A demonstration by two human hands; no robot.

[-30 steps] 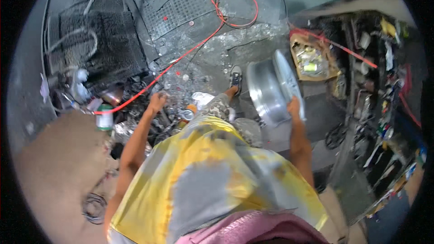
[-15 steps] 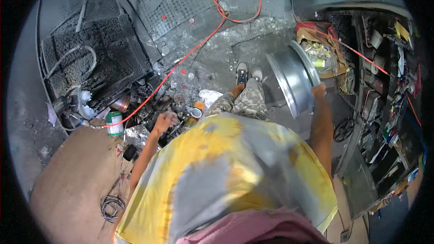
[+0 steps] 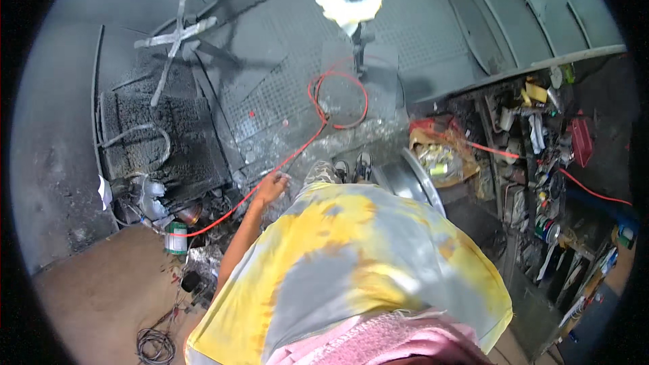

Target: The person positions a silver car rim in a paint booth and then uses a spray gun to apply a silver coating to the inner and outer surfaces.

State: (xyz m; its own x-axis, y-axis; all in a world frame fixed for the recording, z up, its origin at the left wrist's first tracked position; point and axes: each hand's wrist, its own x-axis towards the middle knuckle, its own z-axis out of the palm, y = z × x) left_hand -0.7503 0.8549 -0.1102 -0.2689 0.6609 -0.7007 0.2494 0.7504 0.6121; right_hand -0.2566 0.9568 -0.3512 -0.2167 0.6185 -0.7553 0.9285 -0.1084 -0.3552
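Note:
A silver metal wheel rim [image 3: 403, 181] hangs low in front of me on the right, its near part hidden behind my yellow and grey shirt [image 3: 378, 250]. My right hand and forearm are out of sight behind the shirt, so its hold on the wheel rim does not show. My left hand [image 3: 270, 188] hangs to the left of my legs, fingers loosely bent and apart, seemingly with nothing in them. A red hose [image 3: 233, 211] passes just beyond that hand; from this angle I cannot tell whether they touch.
Ahead, a stand carries a ragged white-yellow round piece [image 3: 349, 1] above coiled red hose. On the left are a crusted dark block [image 3: 159, 138], a cross-shaped metal frame [image 3: 179, 32] and a green-white can [image 3: 176, 238]. Cluttered shelves [image 3: 541, 223] and an opened cardboard box [image 3: 446, 162] line the right.
The view has shifted forward, bringing the stand into sight. The wheel rim is now closer to my body and partly covered. My right hand, earlier on its edge, has become hidden.

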